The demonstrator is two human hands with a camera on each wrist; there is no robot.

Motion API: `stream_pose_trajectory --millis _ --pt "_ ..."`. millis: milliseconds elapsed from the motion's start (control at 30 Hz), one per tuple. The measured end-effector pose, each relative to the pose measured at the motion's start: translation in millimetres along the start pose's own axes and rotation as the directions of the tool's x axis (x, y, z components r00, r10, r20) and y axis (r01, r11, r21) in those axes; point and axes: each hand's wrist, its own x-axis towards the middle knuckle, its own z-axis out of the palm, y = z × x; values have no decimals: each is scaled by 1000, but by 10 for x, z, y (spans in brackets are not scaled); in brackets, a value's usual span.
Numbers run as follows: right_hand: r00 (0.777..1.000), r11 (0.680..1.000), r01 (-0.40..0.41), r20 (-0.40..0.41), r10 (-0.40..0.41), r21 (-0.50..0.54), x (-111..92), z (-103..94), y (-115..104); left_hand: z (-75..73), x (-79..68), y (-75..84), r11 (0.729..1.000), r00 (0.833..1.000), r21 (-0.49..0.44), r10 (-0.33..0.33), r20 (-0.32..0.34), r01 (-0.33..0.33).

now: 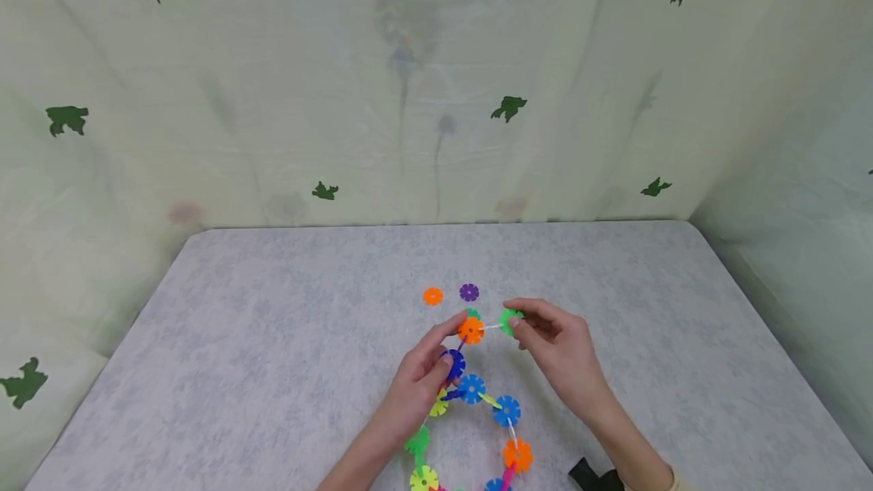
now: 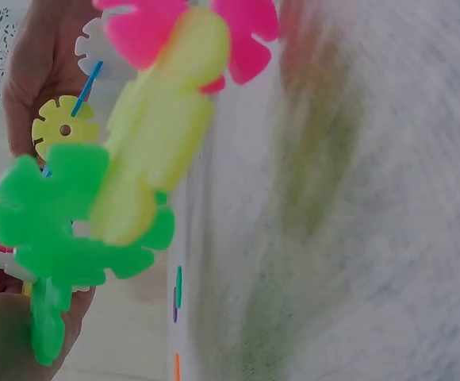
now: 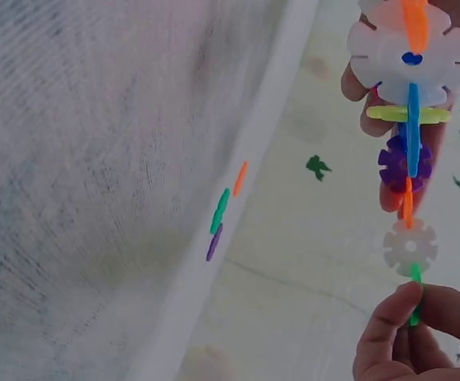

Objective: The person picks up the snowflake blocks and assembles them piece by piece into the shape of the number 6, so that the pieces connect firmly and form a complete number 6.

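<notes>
A chain of colourful slotted snowflake discs hangs from my two hands. My left hand (image 1: 416, 385) grips it around a dark blue disc (image 1: 455, 364). Above that sits an orange disc (image 1: 470, 330), beside the left fingertips. My right hand (image 1: 562, 358) pinches a bright green disc (image 1: 508, 320) at the chain's end between thumb and fingers. In the right wrist view, a whitish disc (image 3: 410, 248) links that green disc to the orange one. Lower down, the chain loops through blue discs (image 1: 507, 411) and yellow ones (image 1: 424, 478). Close to the left wrist camera hangs a green disc (image 2: 55, 214).
Beyond the hands, a loose orange disc (image 1: 433, 296) and a purple disc (image 1: 469, 292) lie on the grey table (image 1: 286, 339). A teal disc (image 3: 220, 210) lies near them. A black strap (image 1: 593, 476) is by the right wrist. Pale curtains (image 1: 273, 97) surround the table.
</notes>
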Motion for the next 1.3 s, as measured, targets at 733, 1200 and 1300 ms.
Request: stream_pose_trajectory --millis 733,1200,1300 --pt "1000 996 -24 -2 24 87 4 142 133 -2 7 -35 996 997 -84 -33 -65 27" --pt "942 994 -105 324 92 21 360 -16 353 -137 104 -11 982 972 -179 -95 -216 56" --pt "912 984 -21 400 91 -175 551 -41 413 -190 111 -16 977 976 -204 -101 -191 61"
